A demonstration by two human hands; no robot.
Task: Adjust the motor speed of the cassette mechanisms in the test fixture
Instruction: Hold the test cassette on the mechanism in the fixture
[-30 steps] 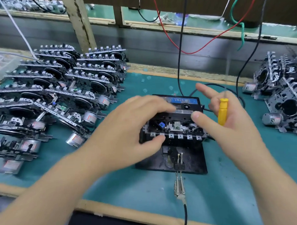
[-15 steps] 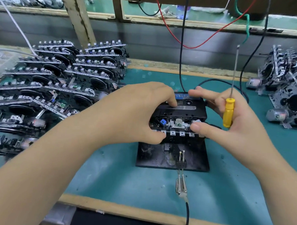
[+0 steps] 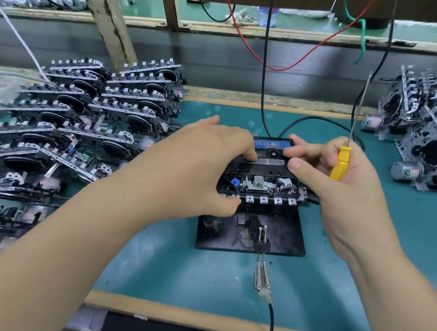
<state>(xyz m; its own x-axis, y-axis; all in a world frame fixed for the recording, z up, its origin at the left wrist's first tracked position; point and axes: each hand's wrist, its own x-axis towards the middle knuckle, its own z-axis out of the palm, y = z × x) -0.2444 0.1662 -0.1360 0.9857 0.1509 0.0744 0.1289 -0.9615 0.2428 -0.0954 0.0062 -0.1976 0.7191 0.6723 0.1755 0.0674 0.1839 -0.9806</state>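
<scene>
A black cassette mechanism with a blue-labelled cassette in it sits over the black test fixture plate at the table's centre. My left hand grips the mechanism's left side, thumb at its front edge and fingers over the cassette. My right hand holds the right side with thumb and forefinger, while its other fingers grip a yellow-handled screwdriver whose thin shaft points up and away.
Several cassette mechanisms lie in rows at the left and more stand stacked at the right. Black and red wires hang from the back shelf. A probe clip on a black cable lies at the fixture's front edge.
Both hands with the mechanism have stayed over the fixture. My right hand has turned, so the screwdriver's shaft points up, and my thumb and forefinger have closed on the mechanism's right end.
</scene>
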